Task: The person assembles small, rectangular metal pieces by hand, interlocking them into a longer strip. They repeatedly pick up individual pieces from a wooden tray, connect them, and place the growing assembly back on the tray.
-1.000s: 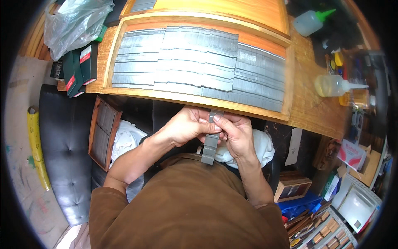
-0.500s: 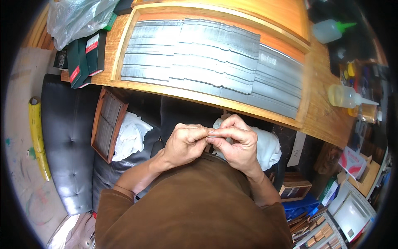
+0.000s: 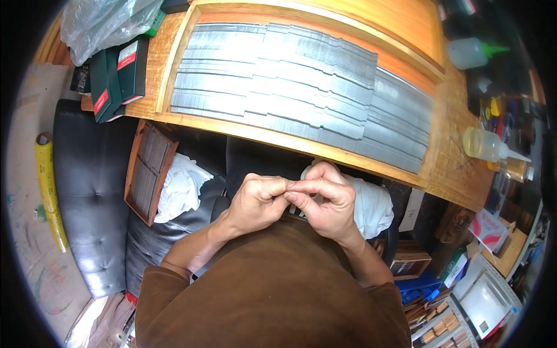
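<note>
My left hand [image 3: 259,200] and my right hand [image 3: 328,203] meet in front of my chest, fingertips touching. Both are closed in a pinch, thumb against index finger. Whatever sits between the fingertips is too small and covered to make out. Beyond them, a wooden tray [image 3: 290,138] on the table holds rows of flat grey metallic strips [image 3: 313,87], some overlapping. A pale cloth [image 3: 372,204] lies just behind my right hand.
On the left, a small reddish wooden box [image 3: 132,174] with grey strips leans by a white cloth [image 3: 181,188] on a black padded seat [image 3: 90,203]. Dark green boxes [image 3: 107,87] and a plastic bag [image 3: 107,26] occupy the table's left end. Squeeze bottles [image 3: 484,144] stand right.
The hands stay pinched together and shift very slightly left. A thin dark edge seen earlier between the fingertips is now hidden. The view has turned a little.
</note>
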Motion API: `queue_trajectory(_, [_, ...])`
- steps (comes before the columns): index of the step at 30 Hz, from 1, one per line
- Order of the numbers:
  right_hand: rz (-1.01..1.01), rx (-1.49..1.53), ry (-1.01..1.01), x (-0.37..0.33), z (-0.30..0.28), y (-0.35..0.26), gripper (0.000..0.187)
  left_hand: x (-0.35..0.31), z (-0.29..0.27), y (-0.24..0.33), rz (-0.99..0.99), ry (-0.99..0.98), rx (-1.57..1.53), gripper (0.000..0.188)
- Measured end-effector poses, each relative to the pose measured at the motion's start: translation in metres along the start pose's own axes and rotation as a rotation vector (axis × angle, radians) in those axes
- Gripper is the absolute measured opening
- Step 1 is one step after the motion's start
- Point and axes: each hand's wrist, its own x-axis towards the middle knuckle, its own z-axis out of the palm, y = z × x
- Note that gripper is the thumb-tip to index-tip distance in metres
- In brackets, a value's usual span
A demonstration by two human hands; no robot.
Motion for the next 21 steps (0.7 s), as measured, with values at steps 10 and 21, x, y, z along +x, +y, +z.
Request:
queue_trajectory(10, [0.023,0.000,0.013,-0.003,0.002,-0.005,0.020,-0.003,0.001,-0.003,-0.011,0.000,-0.015,0.011])
queue_trajectory(21, [0.031,0.032,-0.017,-0.007,-0.002,-0.001,0.020,-0.006,0.003,0.001,-0.004,-0.016,0.008,0.013])
